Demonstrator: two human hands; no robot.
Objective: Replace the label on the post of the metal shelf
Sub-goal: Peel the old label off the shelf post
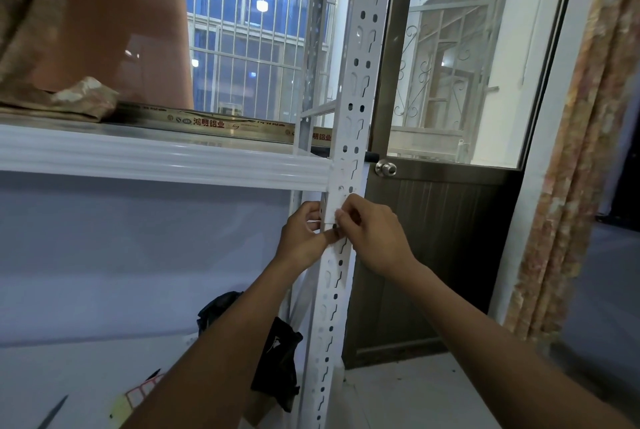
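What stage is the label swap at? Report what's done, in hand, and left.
Done: unclear; whether an old label was removed cannot be told. In hand: both hands, left hand and right hand, pinch a small white label against the post just below the shelf edge; peeling or pressing, I cannot tell. Left: finishing it. A sheet of red-bordered labels lies on the lower shelf.

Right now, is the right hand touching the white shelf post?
Touching. The head view shows the right hand with its fingertips pressed against the front of the perforated post, pinching a small white label there, opposite the left hand.
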